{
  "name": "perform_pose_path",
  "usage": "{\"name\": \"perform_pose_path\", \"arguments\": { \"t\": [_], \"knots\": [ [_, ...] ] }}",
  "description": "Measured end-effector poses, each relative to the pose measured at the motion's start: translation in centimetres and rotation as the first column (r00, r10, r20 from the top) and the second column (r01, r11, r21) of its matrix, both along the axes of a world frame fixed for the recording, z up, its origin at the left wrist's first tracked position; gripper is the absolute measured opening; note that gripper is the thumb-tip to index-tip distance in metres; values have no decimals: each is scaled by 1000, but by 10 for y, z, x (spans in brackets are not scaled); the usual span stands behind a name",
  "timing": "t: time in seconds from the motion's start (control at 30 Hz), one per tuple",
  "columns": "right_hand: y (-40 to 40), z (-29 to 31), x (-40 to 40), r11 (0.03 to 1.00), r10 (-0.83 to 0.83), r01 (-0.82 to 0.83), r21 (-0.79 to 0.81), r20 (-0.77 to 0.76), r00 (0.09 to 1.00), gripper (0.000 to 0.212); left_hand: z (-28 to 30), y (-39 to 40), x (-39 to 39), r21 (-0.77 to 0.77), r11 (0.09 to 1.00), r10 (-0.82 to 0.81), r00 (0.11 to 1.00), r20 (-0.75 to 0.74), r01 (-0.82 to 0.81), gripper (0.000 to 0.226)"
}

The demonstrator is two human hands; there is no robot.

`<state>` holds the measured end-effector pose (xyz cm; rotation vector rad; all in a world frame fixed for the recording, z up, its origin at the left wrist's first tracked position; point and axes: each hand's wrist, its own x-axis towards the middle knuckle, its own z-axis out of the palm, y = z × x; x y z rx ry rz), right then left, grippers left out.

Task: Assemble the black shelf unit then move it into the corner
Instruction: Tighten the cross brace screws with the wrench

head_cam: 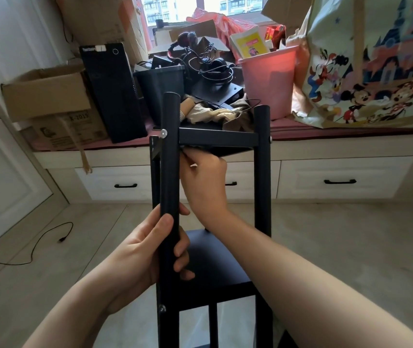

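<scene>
Your left hand (147, 254) clenches one black post (169, 172); your right hand (205, 177) pinches under the upper of two shelves (215, 135).

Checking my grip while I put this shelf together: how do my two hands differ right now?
The left hand wraps around the near black post, low down; the right hand reaches higher, fingers tucked under the top shelf board. The left shows its thumb side, the right its back. Both touch the same shelf unit.

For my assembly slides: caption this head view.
Left hand grips a black post while right hand works under the upper shelf.
</scene>
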<state>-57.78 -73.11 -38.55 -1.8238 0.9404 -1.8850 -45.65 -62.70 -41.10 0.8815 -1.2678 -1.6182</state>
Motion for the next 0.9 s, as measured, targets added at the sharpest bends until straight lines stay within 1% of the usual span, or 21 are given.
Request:
{"name": "perform_pose_path", "arguments": {
  "t": [0.13,0.27,0.37,0.57,0.73,0.9],
  "knots": [
    [1,-4,-8,992,60,-48,121,-96,994,22,1,0,0,9,1000,16,1000,4,-16,53],
    [6,-8,-20,980,77,-38,193,-200,977,20,2,1,-2,12,999,35,999,6,-35,33],
    [11,-6,-30,983,74,-26,184,-258,963,21,2,1,-3,13,1000,27,1000,2,-27,34],
    [21,7,-47,990,47,-8,138,-276,960,17,4,3,-7,2,1000,17,1000,16,-17,38],
    [24,15,-52,991,62,-27,128,-277,959,20,4,3,-11,-9,1000,21,1000,21,-20,37],
    [24,17,-51,994,28,0,105,-272,962,22,2,2,-10,-18,1000,19,999,30,-19,36]
  ]
}}
